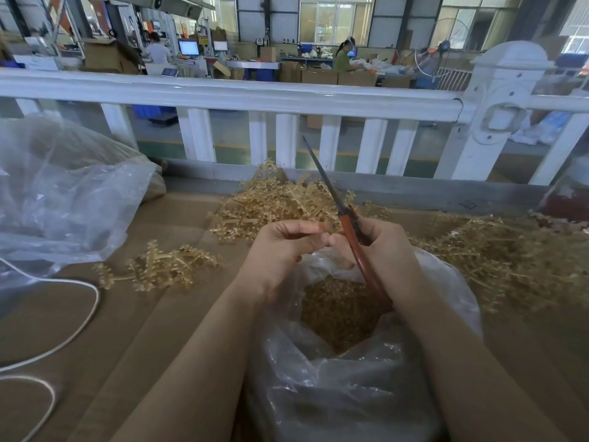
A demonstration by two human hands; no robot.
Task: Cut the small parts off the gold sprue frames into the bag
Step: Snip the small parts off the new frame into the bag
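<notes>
now right hand [387, 250] grips red-handled scissors [347, 231] above crinkled clear bag [334, 371].

the clear plastic bag [350, 378] sits open right below me, its bottom heaped with small gold parts [338, 307]. gold sprue frames [271, 202] lie piled on the brown board just beyond it, a bigger tangle [497, 253] spreads to its right, and 1 small cluster [159, 266] lies apart on the left.
</notes>
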